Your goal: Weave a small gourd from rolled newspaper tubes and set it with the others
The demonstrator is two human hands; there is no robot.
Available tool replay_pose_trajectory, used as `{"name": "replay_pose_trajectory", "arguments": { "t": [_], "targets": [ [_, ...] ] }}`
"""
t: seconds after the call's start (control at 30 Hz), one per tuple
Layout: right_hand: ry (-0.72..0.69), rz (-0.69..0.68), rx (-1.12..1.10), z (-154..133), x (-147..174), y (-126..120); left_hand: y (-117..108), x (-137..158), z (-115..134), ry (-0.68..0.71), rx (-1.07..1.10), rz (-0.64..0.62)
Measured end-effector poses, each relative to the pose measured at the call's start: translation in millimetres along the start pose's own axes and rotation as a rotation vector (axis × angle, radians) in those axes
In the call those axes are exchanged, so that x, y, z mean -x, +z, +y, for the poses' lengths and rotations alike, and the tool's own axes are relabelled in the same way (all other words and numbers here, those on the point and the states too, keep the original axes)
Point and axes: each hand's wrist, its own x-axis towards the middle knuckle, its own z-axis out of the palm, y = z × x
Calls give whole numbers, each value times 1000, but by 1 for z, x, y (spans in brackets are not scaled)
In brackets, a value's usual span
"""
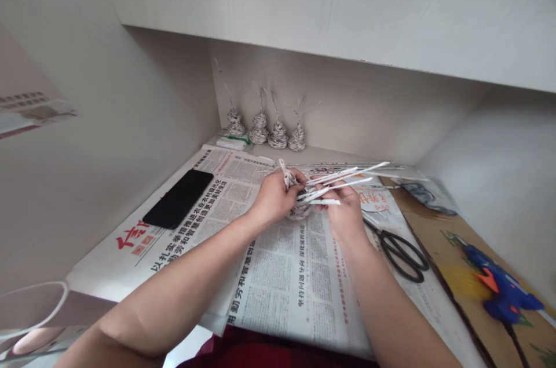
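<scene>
Pointing right, paper strips [339, 174] run roughly crosswise.

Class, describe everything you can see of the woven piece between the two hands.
The woven piece is small, with a rounded, mottled grey-and-white lower body that looks coiled from rolled paper. Loose, pale strips fan out from it, mostly rightward; one sticks up beside the left hand. It looks unfinished. The left hand grips it from the left, and the right hand is at the strips, hiding parts. It is above the newspaper; whether it touches is unclear.
</scene>
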Motion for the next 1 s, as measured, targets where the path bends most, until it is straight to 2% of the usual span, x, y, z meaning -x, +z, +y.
{"name": "replay_pose_trajectory", "arguments": {
  "t": [0.1,0.2,0.43,0.57,0.77,1.0],
  "targets": [
    [-127,-93,53,3,1,-2,0,0,-1,-2,22,9],
    [-221,-90,90,8,-1,-4,0,0,-1,12,34,17],
    [-89,-37,188,14,-5,-5,-1,-1,0,7,-34,49],
    [-129,-2,287,13,-3,-4,-1,-1,0,8,-48,69],
    [-84,4,170,15,-6,-6,-7,-2,3,74,-6,-20],
    [-178,-9,233,7,-2,-4,-11,-2,4,159,4,-29]
  ]
}}
